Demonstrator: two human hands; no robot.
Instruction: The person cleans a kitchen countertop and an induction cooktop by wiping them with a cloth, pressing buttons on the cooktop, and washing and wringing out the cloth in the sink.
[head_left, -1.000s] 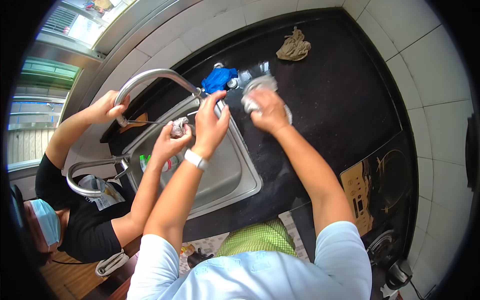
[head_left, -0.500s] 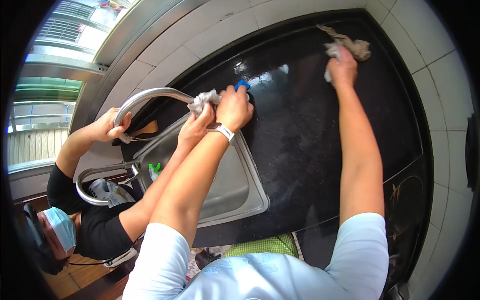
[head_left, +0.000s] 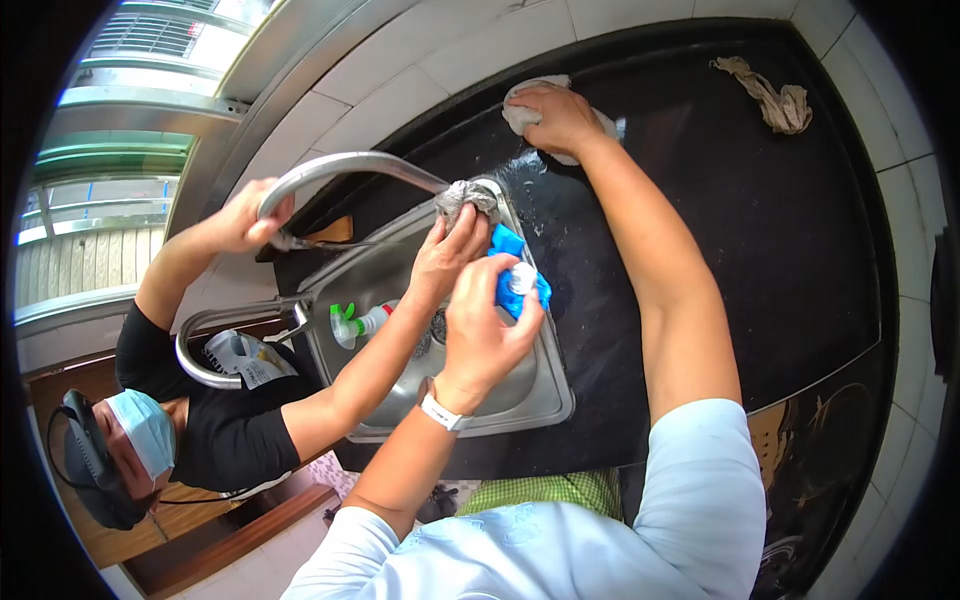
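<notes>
Left fingers (head_left: 490, 272): gripping blue plastic pouch (head_left: 541, 291) over steel sink (head_left: 557, 372)!
Right fingers (head_left: 542, 103): curled over white cloth (head_left: 519, 118), arm (head_left: 660, 250) outstretched beyond sink!

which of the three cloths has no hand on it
The brown crumpled cloth near the far right corner of the counter: it lies untouched, while the white cloth is under the right hand and the co-worker's hand holds the greyish cloth.

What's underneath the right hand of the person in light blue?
The right hand is on a whitish cloth lying on the black countertop. What's directly beneath the cloth is hidden.
</notes>
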